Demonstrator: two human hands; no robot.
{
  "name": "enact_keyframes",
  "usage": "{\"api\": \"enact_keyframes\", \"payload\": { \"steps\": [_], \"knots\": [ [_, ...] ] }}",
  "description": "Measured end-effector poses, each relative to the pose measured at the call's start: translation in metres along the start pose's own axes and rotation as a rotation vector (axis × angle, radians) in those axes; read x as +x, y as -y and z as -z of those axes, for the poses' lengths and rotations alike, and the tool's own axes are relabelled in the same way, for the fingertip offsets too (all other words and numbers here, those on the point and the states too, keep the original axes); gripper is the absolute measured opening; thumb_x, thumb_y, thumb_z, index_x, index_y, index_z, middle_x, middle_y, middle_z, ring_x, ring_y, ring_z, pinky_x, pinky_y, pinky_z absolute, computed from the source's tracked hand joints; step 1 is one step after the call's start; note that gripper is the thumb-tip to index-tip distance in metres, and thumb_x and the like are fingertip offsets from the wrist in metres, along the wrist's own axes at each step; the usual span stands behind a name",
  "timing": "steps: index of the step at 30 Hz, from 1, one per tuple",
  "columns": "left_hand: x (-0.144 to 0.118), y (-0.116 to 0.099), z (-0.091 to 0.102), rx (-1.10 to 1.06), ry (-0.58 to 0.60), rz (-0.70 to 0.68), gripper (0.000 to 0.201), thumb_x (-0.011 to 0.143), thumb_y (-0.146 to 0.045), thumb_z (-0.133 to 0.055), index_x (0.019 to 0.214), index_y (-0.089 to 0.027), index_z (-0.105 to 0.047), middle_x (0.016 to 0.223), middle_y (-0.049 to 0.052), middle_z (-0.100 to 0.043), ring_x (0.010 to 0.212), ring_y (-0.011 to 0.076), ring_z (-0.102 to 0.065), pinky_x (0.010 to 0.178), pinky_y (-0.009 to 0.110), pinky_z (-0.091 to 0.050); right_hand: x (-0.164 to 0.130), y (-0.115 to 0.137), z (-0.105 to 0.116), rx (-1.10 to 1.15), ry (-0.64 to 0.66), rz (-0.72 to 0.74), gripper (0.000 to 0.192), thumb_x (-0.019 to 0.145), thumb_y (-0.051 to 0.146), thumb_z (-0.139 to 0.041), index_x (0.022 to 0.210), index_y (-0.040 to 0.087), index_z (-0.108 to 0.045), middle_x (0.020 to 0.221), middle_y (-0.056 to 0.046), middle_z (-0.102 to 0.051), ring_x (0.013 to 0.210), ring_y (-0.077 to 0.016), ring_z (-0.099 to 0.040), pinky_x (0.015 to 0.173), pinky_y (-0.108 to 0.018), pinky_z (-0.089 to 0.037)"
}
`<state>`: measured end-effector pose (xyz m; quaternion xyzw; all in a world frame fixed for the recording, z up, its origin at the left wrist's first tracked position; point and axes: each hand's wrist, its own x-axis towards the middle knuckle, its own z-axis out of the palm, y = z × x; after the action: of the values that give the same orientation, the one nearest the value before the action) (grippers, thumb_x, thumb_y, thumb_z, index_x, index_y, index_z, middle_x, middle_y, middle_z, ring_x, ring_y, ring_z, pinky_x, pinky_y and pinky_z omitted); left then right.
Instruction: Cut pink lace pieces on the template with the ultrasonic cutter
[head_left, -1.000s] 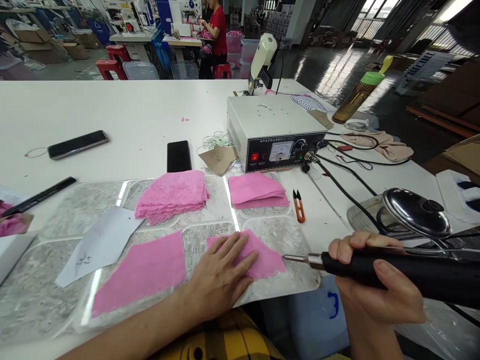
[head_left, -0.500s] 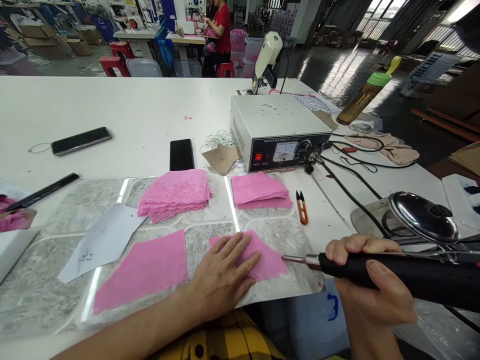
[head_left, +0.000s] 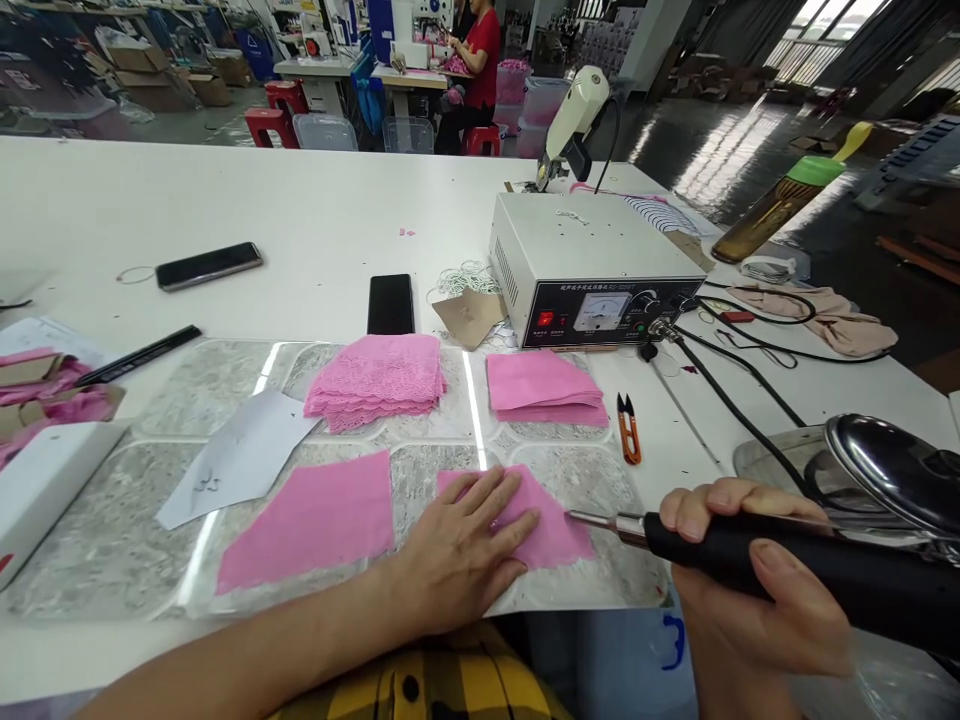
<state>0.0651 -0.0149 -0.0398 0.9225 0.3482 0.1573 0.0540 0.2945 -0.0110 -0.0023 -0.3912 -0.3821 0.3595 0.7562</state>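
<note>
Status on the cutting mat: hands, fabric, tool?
Left hand flat on pink fabric piece. Right hand grips black handheld tool, tip at fabric edge. Orange snips lie apart.

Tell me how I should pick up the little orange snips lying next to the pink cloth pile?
Grip the small orange-handled thread snips by the orange handle, the end nearer the person, and come from straight above. They lie flat on the white table with the dark pointed blades facing the white control box, so the handle end is probably safest. The neat pile of plain pink cloth squares sits just left, so pinch the handle's sides.
</note>
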Motion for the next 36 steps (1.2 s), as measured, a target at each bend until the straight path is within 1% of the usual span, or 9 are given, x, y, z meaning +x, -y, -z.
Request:
{"api": "enact_keyframes", "payload": {
  "steps": [5,8,14,20,30,33,36],
  "knots": [
    [-0.0002,-0.0003,-0.0018,0.000,-0.026,-0.003,0.042,0.095,-0.040,-0.050,0.130,-0.019,-0.055,0.141,0.016,-0.050,0.130,0.0330,-0.048,0.101,0.047,-0.044,-0.0003,0.0002,-0.0013,-0.027,-0.033,-0.020,0.013,0.061,0.024,-0.061,0.073,0.022,-0.055,0.071,0.003,-0.052,0.047,-0.0114,-0.049,0.047,-0.032,-0.044],
    [-0.0008,-0.0008,-0.0030,0.011,-0.056,-0.003,0.042,0.094,-0.041,-0.052,0.129,-0.019,-0.056,0.140,0.016,-0.051,0.128,0.0326,-0.049,0.100,0.046,-0.044,0.0002,0.0011,-0.0004,-0.050,-0.044,-0.008,0.013,0.061,0.024,-0.061,0.073,0.021,-0.056,0.071,0.003,-0.052,0.047,-0.0114,-0.049,0.046,-0.032,-0.044],
    [-0.0008,-0.0018,-0.0027,0.025,-0.061,0.006,0.042,0.093,-0.042,-0.053,0.128,-0.020,-0.056,0.140,0.015,-0.051,0.130,0.0308,-0.048,0.102,0.044,-0.042,0.0022,0.0013,-0.0012,-0.037,-0.019,-0.002,0.015,0.058,0.026,-0.060,0.071,0.020,-0.055,0.069,0.003,-0.053,0.044,-0.0118,-0.050,0.043,-0.032,-0.044],
    [-0.0009,-0.0010,-0.0041,0.020,-0.077,-0.001,0.042,0.092,-0.042,-0.055,0.128,-0.020,-0.056,0.139,0.015,-0.052,0.128,0.0310,-0.050,0.102,0.044,-0.042,0.0020,-0.0029,-0.0046,-0.055,0.026,0.012,0.015,0.061,0.025,-0.060,0.074,0.019,-0.057,0.070,0.003,-0.054,0.045,-0.0123,-0.051,0.044,-0.032,-0.044],
    [-0.0010,-0.0009,-0.0038,0.022,-0.083,-0.006,0.043,0.092,-0.041,-0.055,0.128,-0.019,-0.056,0.139,0.016,-0.052,0.128,0.0315,-0.050,0.102,0.044,-0.042,0.0020,-0.0039,-0.0053,-0.055,0.005,-0.011,0.016,0.061,0.024,-0.061,0.074,0.020,-0.054,0.071,0.004,-0.053,0.047,-0.0117,-0.051,0.047,-0.033,-0.046],
    [-0.0015,-0.0008,-0.0033,0.022,-0.082,-0.008,0.042,0.092,-0.041,-0.056,0.127,-0.019,-0.057,0.139,0.016,-0.052,0.128,0.0314,-0.050,0.102,0.044,-0.042,0.0018,-0.0036,-0.0045,-0.057,0.018,-0.015,0.015,0.061,0.024,-0.061,0.074,0.020,-0.054,0.072,0.003,-0.053,0.048,-0.0117,-0.052,0.048,-0.033,-0.047],
    [-0.0018,-0.0009,-0.0036,0.025,-0.083,-0.010,0.042,0.092,-0.041,-0.055,0.127,-0.019,-0.057,0.139,0.016,-0.052,0.129,0.0313,-0.049,0.102,0.043,-0.042,0.0020,-0.0030,-0.0035,-0.066,0.049,0.017,0.013,0.063,0.024,-0.060,0.073,0.019,-0.054,0.071,0.003,-0.053,0.047,-0.0115,-0.052,0.048,-0.033,-0.047]
  ]
}}
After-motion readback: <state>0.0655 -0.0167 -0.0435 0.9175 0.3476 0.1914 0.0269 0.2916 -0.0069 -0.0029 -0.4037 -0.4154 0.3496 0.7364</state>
